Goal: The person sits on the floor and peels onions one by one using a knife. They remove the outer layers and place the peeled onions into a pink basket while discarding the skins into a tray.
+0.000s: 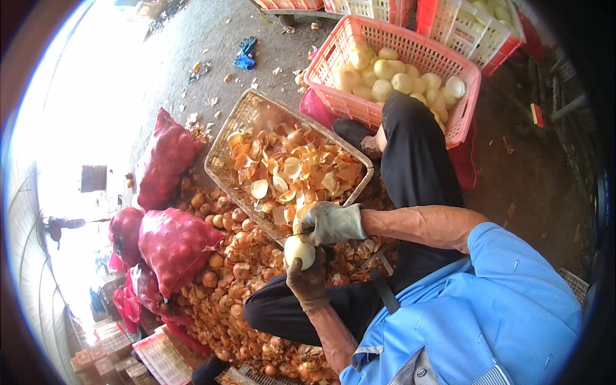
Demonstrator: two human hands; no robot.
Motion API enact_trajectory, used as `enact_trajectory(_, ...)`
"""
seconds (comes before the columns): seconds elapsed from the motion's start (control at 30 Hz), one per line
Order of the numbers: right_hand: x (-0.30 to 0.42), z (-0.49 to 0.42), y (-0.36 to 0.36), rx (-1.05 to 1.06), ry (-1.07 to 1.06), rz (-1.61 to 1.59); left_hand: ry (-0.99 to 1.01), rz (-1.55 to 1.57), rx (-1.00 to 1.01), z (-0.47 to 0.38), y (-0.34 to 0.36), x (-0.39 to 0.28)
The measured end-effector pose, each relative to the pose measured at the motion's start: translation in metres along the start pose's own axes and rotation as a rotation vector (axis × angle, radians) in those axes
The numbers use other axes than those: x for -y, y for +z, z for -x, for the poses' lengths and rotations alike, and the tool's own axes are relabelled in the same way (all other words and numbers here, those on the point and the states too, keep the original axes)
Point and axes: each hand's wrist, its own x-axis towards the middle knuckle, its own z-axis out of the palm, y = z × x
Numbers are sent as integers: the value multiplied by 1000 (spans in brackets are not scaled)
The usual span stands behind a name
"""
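My left hand, in a brownish work glove, grips a peeled white onion with the thumb across its near side. Against the top of that onion is my right hand, in a grey knit-cuffed glove. Its fingers are closed around a small knife, of which only a thin dark blade shows; the handle is hidden. A strip of onion skin lies by the right fingertips. Just beyond the hands stands a dirty plastic crate filled with onion skins.
A pink crate of peeled onions stands past my right knee. Unpeeled onions and loose skins cover the ground leftward. Red mesh sacks are heaped there. More crates stand behind; blue gloves lie on the floor.
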Motion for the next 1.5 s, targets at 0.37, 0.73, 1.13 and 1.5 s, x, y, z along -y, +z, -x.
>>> enact_trajectory(0.37, -4, -6, 9, -91, -6, 105, 4, -26, 38, -4, -6, 3)
enact_trajectory(0.73, 4, -4, 0, 12, -110, 279, -54, 138, 64, -11, -6, 6)
enact_trajectory(1.13, -10, -12, 6, -144, 224, -347, -70, 95, 138, -4, 7, -4)
enact_trajectory(1.5, -24, -10, 11, 36, 128, -678, 96, -198, 171, -9, 5, -9)
